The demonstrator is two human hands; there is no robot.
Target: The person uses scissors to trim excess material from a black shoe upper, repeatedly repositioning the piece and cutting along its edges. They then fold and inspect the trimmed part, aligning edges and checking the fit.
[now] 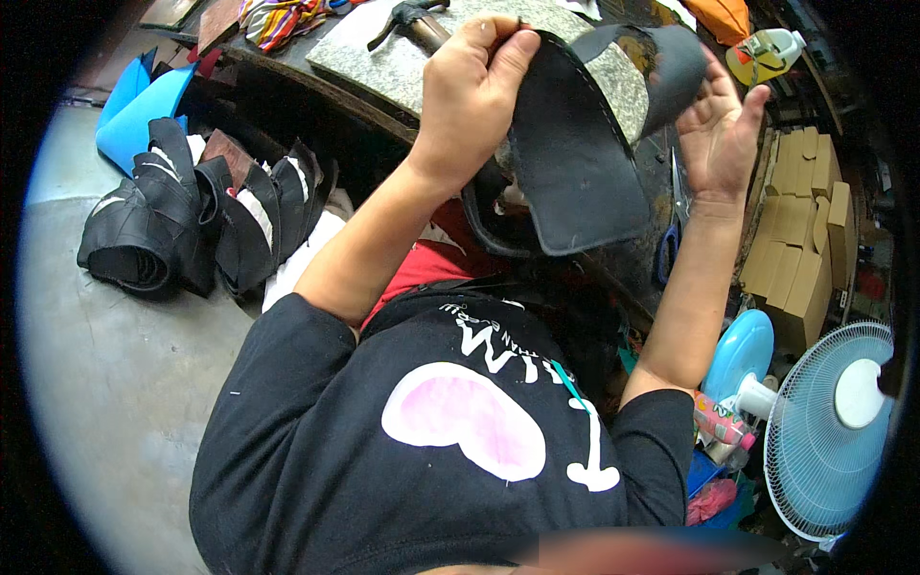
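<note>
My left hand [474,101] pinches the upper edge of a black leather piece [580,163] between thumb and fingers. A line of stitch marks runs along one side of its hanging flap, and another part curls over to the right. My right hand [721,144] is beside that curled part, palm up and fingers apart; some fingertips are hidden behind the leather. Behind the left hand, a hammer [422,31] lies on a speckled stone slab [359,62]. Scissors [668,251] with blue handles lie below the right hand, near the bench edge.
Rolled and folded black strips [144,230] are heaped at the left, beside blue sheets [144,105]. Right of my arm stand cardboard boxes [791,225], a fan [832,422] and a pink bottle [719,422]. A jug of yellow liquid [767,56] stands at the far right.
</note>
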